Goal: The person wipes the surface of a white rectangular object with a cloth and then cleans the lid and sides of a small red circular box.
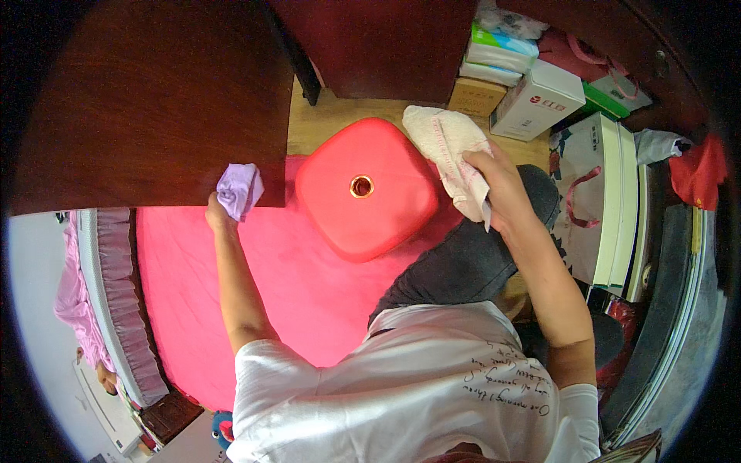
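My left hand (220, 213) holds a bunched purple cloth (239, 190) near the lower edge of a dark wooden panel. In my right hand (496, 184) is a folded cream-coloured cloth (448, 153) with pink stitching; my thumb presses on top of it. Between the two hands stands a red, rounded-square stool (370, 226) with a gold-rimmed hole in its middle. The cream cloth hangs by the stool's right corner; whether they touch I cannot tell. Pink fabric (278, 289) spreads beneath and to the left of the stool.
A dark wooden panel (150, 104) fills the upper left. At the upper right are tissue packs (501, 49), a white box (538, 98) and a cardboard box (476, 95). A large gift bag (582, 202) with a pink handle stands right of my knee. Ruffled fabric (124, 301) borders the left side.
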`<state>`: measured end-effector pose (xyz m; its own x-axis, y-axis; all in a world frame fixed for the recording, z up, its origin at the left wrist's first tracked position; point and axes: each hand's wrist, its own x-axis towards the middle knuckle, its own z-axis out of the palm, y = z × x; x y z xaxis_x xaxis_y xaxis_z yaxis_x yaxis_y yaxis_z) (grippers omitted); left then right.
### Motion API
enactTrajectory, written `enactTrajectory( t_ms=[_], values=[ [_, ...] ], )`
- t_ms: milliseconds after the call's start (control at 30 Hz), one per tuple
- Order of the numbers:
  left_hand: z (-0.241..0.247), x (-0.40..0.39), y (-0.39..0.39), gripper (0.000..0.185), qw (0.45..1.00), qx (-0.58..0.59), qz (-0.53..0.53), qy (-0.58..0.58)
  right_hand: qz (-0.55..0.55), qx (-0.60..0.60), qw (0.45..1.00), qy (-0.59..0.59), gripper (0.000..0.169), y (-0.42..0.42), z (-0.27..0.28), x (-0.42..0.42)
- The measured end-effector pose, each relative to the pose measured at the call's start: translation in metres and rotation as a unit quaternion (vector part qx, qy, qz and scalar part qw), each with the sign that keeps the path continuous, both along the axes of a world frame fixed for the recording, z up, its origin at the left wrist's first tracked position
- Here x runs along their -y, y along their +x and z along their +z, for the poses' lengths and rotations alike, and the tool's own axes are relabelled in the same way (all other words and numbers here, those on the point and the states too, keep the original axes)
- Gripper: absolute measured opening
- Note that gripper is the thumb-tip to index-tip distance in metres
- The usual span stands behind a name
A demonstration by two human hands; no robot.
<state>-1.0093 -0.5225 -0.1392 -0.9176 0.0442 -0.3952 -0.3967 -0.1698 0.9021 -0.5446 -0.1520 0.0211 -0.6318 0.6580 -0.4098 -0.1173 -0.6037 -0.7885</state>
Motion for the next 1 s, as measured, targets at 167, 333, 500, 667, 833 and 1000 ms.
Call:
enactTrajectory(
  t_ms=[167, 333, 500, 667, 833, 1000],
  values=[
    [0.004, 0.007, -0.020, 0.044, 0.992, 0.019, -0.082, 0.098, -0.022, 0.052, 0.998, -0.039, 0.040, -0.029, -0.047, 0.009],
    [-0.027, -0.012, 0.079, 0.050, 0.933, 0.211, -0.266, 0.115, -0.098, 0.155, 0.983, 0.017, 0.042, -0.058, -0.078, 0.012],
    [-0.063, -0.019, 0.161, 0.051, 0.828, 0.308, -0.432, 0.180, -0.075, 0.230, 0.967, 0.075, 0.047, -0.064, -0.115, 0.016],
    [-0.068, -0.041, 0.180, 0.034, 0.887, 0.257, -0.351, 0.157, 0.045, 0.393, 0.895, 0.208, 0.058, -0.065, -0.125, -0.001],
    [-0.074, -0.057, 0.185, 0.027, 0.960, 0.169, -0.219, 0.052, 0.091, 0.374, 0.875, 0.293, 0.056, -0.060, -0.110, 0.007],
    [-0.059, 0.016, 0.146, 0.027, 0.971, 0.082, -0.225, 0.000, 0.117, 0.247, 0.936, 0.221, 0.051, -0.053, -0.103, 0.041]
  ],
)
